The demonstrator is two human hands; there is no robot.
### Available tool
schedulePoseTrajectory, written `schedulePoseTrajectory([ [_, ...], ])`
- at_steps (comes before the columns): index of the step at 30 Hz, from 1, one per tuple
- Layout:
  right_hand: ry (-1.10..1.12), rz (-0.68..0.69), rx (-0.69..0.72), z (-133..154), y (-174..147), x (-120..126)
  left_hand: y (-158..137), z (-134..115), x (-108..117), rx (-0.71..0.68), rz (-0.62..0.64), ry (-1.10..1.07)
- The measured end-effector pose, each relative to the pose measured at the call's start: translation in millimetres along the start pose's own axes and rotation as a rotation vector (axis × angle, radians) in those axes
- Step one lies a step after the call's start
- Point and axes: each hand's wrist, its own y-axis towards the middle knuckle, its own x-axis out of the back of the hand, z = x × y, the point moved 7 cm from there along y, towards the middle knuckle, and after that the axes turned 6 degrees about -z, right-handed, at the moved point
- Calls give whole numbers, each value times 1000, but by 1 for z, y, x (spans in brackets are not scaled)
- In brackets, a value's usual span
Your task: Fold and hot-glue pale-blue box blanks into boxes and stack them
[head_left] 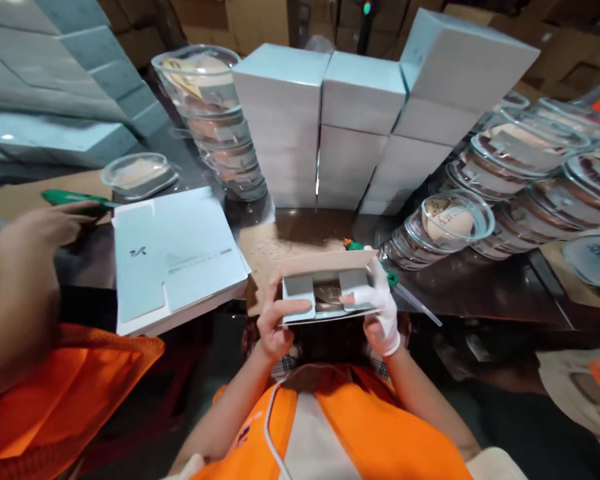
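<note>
Between my two hands is a small cardboard box, its near end open and two pale side flaps showing. My left hand grips the box's left side, with a finger lying across the left flap. On the other side my right hand, in a white partly fingerless glove, grips the box with a finger against the right flap. Something brownish shows dimly inside the opening; I cannot make out what. Just behind my right hand lies a green-handled tool, partly hidden, beside a thin translucent stick.
Flat white box blanks are stacked at left. Closed white boxes stand in columns at the back. Clear round containers rise in stacks on both sides. A co-worker's hand is at far left near a green-handled cutter.
</note>
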Motion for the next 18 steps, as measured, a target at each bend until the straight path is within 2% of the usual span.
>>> schedulePoseTrajectory([
  [3, 60, -247, -126, 5, 2, -11, 4, -11, 2, -32, -128, -101],
  [5, 78, -328, -141, 9, 2, -12, 10, -18, 2, -95, -127, -122],
  [8, -22, -274, -214, 3, 4, 3, 22, -26, 3, -230, 9, 27],
  [11, -410, -167, -351, -13, 5, 37, 32, -29, 8, -306, 96, 85],
  [14, -838, -36, -627, -36, 0, 64, 31, -29, 11, -364, 110, 54],
  [16, -941, 31, -828, -52, -7, 67, 28, -24, 10, -372, 100, 107],
  [18, -865, -6, -918, -64, -11, 63, 24, -20, 5, -382, 102, 167],
])
